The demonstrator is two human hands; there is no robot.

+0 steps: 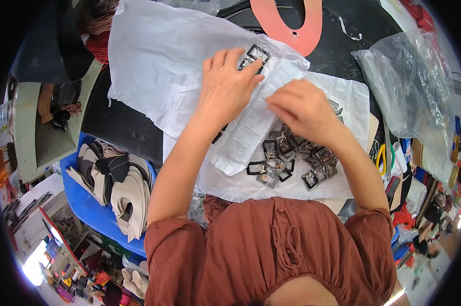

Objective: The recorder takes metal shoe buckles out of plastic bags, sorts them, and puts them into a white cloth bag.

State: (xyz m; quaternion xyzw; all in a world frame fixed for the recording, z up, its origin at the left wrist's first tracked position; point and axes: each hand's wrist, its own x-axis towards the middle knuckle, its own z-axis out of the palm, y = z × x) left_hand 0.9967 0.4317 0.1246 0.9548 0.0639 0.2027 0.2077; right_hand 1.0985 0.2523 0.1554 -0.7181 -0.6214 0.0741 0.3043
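Note:
White sheets of thin wrapping paper [154, 66] lie spread on a black work table. My left hand [225, 84] rests on the paper with its fingers apart, the fingertips beside a few dark square buckles [259, 52]. A folded strip of the paper [245, 136] runs below that hand and partly covers other dark pieces. My right hand [307, 112] hovers over a loose pile of dark and grey square buckles [279, 145]. Its fingers are pressed together in a pinch, slightly smeared; whatever may be between them is hidden.
A pink U-shaped piece [308, 35] lies at the far edge. To the right are a clear plastic bag [409, 81] and yellow-handled scissors [380, 158]. On the left, a blue crate [77, 191] holds stacked beige and black cut pieces, below a pale shelf unit [29, 122].

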